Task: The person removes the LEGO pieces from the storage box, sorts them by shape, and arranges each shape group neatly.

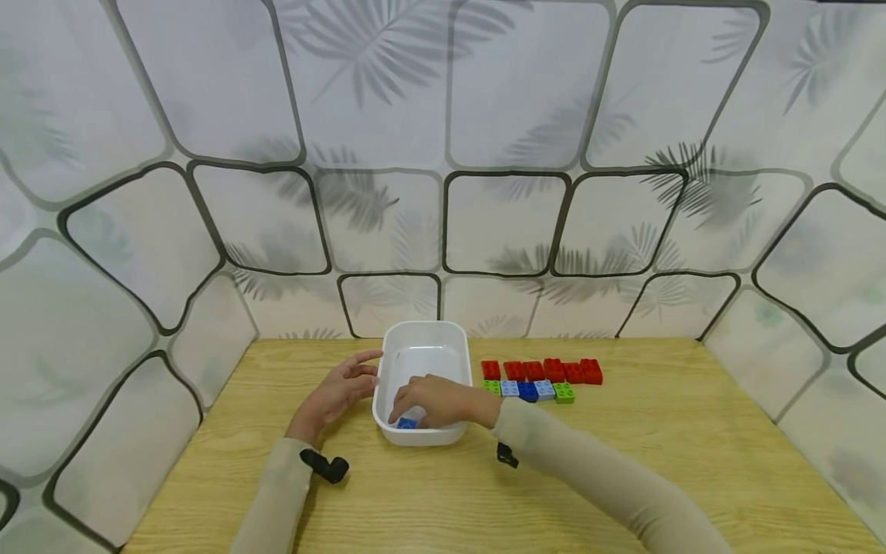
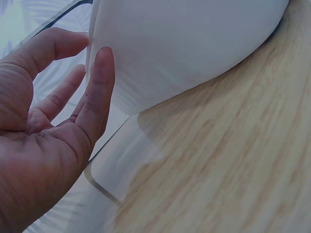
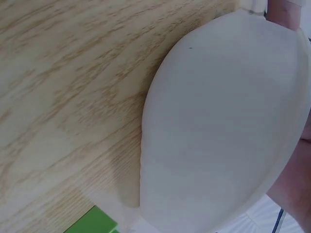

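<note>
A white plastic tub (image 1: 424, 438) stands on the table. My right hand (image 1: 439, 402) reaches down into it over the right rim, and its thumb and fingers pinch a blue toy brick (image 1: 407, 424) near the front wall. In the right wrist view the tub's outer wall (image 3: 218, 121) hides most of that hand. My left hand (image 1: 335, 392) is at the tub's left side, with straight, spread fingertips right at the rim. The left wrist view shows that hand (image 2: 53, 116) with nothing in its palm, beside the white wall (image 2: 184, 43).
Right of the tub, several red bricks (image 1: 533, 371) lie in a row. A row before them holds green bricks (image 1: 564, 393), light blue bricks (image 1: 509, 388) and a dark blue brick (image 1: 527, 392). A patterned cloth wall (image 1: 498, 223) encloses the wooden table (image 1: 415, 500).
</note>
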